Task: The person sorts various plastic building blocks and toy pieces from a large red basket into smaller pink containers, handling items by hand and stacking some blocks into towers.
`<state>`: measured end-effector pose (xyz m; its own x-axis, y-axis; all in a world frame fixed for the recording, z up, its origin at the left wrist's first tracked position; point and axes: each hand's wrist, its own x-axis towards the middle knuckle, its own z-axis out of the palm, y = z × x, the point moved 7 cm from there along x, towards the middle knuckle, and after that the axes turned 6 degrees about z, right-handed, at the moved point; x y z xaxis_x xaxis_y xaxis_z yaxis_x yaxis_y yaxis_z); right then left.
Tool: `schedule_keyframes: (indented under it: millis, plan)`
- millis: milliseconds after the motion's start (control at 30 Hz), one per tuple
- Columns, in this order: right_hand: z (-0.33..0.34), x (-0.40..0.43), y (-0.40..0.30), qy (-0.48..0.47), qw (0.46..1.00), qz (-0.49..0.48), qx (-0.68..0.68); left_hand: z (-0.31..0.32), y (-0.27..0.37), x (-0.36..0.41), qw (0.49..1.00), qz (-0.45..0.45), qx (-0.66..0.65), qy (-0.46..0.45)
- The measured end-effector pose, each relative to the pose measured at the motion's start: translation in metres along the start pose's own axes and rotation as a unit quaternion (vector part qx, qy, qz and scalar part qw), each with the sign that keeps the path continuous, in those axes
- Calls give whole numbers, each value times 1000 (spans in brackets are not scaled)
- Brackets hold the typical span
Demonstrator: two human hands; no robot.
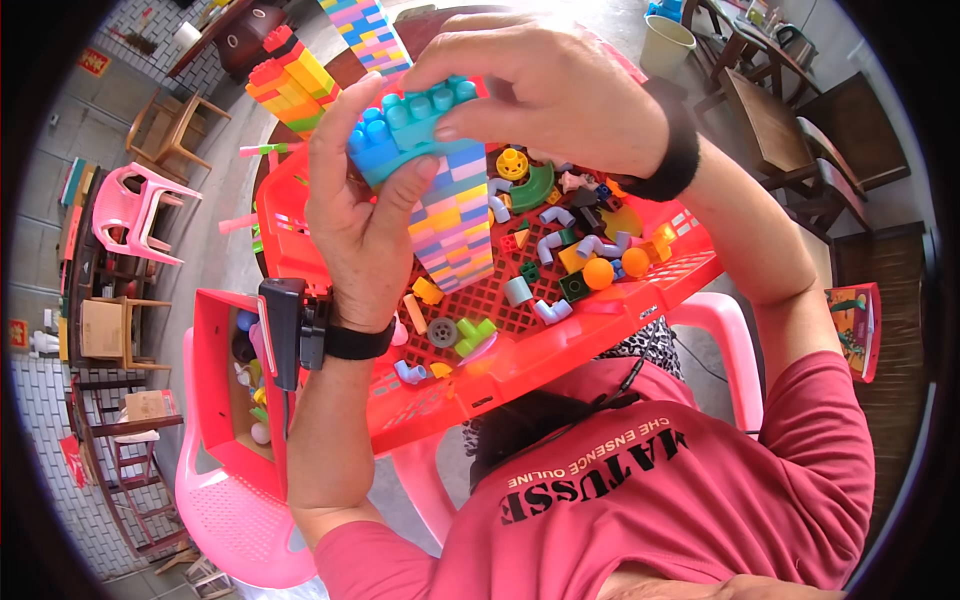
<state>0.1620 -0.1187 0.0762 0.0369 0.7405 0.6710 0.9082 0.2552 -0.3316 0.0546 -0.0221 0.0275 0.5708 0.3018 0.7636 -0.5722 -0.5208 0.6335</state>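
A tall tower of pastel toy building bricks point(452, 225) rises from a red plastic basket point(510, 390) in front of me. At its upper end are a blue brick point(373, 152) and a teal brick point(415, 129), studs showing. My left hand point(360, 210) grips these bricks from the side, thumb on the near face and fingers beyond. Across the teal brick bends my right hand point(540, 90), its thumb against the near side and its fingertips at the far side. My fingers partly cover the bricks, so I cannot tell how firmly they are joined to the tower.
Loose bricks, grey pipe pieces point(555, 310) and orange balls point(598, 274) lie in the basket. Beyond stand another pastel tower point(367, 37) and an orange-yellow brick build point(292, 82). A red box of toys point(225, 375) rests on a pink chair point(240, 517) at left.
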Motion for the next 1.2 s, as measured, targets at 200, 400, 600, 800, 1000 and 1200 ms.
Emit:
schedule_keyframes:
  millis: [200,400,600,800,1000,1200]
  plan:
    - [8,3,0,33,999,-34,-9,-7,-3,2,999,16,29,-2]
    - [14,3,-3,66,995,-68,-27,-13,-7,5,1000,0,18,9]
    - [25,3,54,14,969,143,203,-22,-20,11,997,15,79,10]
    - [58,-42,146,12,800,469,375,-55,-36,10,991,-31,99,86]
    - [149,-93,146,-247,827,400,308,-62,-45,10,994,-40,62,84]
    - [165,-115,153,-328,881,309,142,-64,-48,9,995,-37,50,82]
